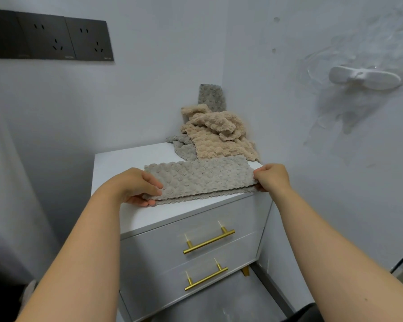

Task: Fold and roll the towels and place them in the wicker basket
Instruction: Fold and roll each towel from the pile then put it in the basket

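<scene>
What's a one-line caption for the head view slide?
The left hand and right hand pinch the ends of a half-folded grey towel on a white drawer unit; unfolded towels heaped behind.

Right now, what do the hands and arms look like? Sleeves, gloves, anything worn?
Left arm and right arm are bare to the frame edge, no sleeves. Left hand and right hand wear no gloves; no watch, bracelet or ring shows.
</scene>
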Tool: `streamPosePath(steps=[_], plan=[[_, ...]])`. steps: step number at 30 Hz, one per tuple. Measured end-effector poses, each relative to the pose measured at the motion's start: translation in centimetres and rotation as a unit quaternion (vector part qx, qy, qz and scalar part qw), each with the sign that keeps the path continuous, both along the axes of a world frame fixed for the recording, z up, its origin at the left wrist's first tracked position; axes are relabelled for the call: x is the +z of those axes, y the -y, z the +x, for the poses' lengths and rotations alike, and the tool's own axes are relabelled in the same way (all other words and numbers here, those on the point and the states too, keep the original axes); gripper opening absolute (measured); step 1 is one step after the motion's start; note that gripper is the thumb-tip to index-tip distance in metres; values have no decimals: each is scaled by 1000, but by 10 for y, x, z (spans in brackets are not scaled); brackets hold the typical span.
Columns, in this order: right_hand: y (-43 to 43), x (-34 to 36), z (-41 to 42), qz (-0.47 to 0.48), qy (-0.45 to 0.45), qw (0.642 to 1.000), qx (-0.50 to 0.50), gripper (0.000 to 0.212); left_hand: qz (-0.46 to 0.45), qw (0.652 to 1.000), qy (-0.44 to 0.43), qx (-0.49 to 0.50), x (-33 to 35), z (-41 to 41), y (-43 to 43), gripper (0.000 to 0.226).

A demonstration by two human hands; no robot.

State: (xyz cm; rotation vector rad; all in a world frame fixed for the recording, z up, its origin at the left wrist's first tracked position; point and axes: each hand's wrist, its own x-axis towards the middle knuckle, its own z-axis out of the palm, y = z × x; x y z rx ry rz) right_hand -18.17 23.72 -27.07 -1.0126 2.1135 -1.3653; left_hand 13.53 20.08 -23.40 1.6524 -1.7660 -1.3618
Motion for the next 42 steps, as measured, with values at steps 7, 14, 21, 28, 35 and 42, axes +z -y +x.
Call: streamPosePath(steps=[7, 14, 21, 28, 35, 42], plan=[[4, -3, -4, -2, -39, 999, -5, 15, -60, 998, 18, 11, -4, 0, 7, 20], [-8, 1, -5, 107, -147, 983, 16, 13, -130, 948, 289, -35, 7, -10, 2, 32], [-13, 5, -4, 165, -180, 970, 16, 29, -346, 889, 282, -103, -22, -48, 18, 56], [-17, 10, -2, 220, -78, 970, 65, 43, -271, 878, 351, -182, -47, -73, -1, 57], [-15, 22, -1, 95, 86, 990, 62, 24, -292, 866, 361, -183, -29, -79, 0, 54], [-11, 22, 6, 3, 220, 974, 53, 14, -262, 902, 285, -192, -2, -84, -10, 38]])
